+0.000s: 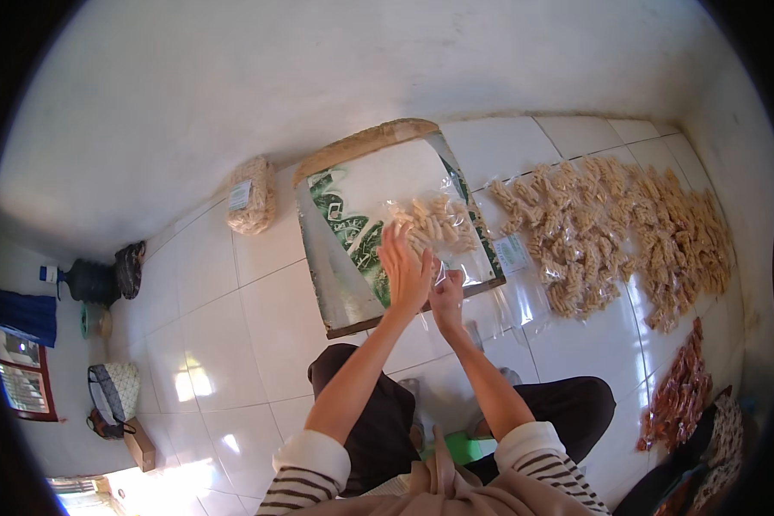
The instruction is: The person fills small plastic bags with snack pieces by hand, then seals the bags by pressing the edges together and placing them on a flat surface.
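Observation:
A clear plastic bag of pale, finger-length snack pieces [434,225] lies on a low board [378,176] in front of me. My left hand [404,265] rests against its left side, fingers stretched out and close together. Just right of it, my right hand [446,299] is closed with its fingers pinching the near end of the bag, where clear film shows between the hands. Part of that film is hidden behind my fingers. The board has a white and green printed sheet on top and worn wooden edges.
Several clear bags of twisted tan snacks [576,232] cover the floor at right, with a label [512,253] beside them. Reddish packets [678,391] lie nearer. A full labelled bag [251,196] stands left of the board by the wall [318,77]. A box [140,445] is far left.

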### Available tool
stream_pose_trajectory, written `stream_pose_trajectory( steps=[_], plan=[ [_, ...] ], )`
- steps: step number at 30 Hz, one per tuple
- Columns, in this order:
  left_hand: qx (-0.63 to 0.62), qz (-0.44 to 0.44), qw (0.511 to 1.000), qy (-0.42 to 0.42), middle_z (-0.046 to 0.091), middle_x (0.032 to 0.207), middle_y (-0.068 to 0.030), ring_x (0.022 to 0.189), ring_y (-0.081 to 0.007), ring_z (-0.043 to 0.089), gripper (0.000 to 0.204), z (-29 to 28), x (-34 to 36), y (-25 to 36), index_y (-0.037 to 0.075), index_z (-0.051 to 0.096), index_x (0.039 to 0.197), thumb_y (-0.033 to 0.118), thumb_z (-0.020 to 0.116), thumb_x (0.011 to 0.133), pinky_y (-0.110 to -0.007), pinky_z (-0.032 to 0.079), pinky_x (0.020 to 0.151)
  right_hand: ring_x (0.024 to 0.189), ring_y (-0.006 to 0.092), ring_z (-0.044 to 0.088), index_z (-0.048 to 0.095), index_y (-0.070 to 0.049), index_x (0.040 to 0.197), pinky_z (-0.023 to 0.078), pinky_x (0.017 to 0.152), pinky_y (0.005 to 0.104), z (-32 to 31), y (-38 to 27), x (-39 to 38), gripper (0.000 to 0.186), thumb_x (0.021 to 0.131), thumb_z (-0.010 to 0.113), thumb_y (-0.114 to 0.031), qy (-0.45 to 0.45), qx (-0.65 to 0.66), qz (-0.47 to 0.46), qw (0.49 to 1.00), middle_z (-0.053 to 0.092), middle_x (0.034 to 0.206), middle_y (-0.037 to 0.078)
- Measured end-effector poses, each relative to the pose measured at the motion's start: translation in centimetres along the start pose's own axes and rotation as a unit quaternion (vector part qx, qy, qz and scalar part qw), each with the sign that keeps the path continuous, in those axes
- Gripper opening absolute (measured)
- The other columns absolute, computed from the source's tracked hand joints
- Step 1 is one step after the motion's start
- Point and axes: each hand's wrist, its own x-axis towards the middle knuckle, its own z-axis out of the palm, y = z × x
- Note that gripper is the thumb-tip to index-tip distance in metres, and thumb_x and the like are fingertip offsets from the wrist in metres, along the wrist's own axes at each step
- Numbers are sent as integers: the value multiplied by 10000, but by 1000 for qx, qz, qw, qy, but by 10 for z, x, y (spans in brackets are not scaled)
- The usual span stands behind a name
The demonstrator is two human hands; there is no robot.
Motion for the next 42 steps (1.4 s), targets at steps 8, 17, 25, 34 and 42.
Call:
stream_pose_trajectory(
  steps=[8,17,25,34,42],
  plan=[
    [131,127,977,-115,165,1477,-78,1370,-288,118,548,21,23,-12,221,225,1419,240,434,912,-578,93,1059,861,144,550,271,-15,1373,469,695,284,4,21,16,606,836,545,-69,161,323,115,925,426,1139,126],
    [120,179,971,-105,240,1450,-45,1359,-278,162,480,22,24,-14,248,391,1331,174,497,869,-582,124,1056,670,114,512,445,-21,1191,432,536,235,4,23,73,384,829,573,-20,253,250,197,914,507,1018,64],
    [45,165,981,-96,316,1404,-32,1338,-278,208,407,5,34,-31,246,494,1242,303,564,845,-586,120,1056,874,186,566,537,-52,1078,496,685,283,5,-15,65,304,809,520,88,245,39,-48,968,521,1081,111],
    [1,214,975,-59,369,1388,7,1338,-272,231,255,21,54,-24,244,647,1056,296,614,809,-591,106,1058,1164,335,432,545,-24,1161,445,875,375,0,-7,51,361,832,450,91,140,31,-44,989,419,1248,195],
    [-43,226,968,-99,482,1299,19,1304,-273,306,262,26,52,-20,228,658,1046,175,630,791,-611,112,1043,1192,317,423,462,-11,1252,382,958,362,4,11,76,353,905,398,-27,77,233,18,969,402,1292,187]
  ],
)
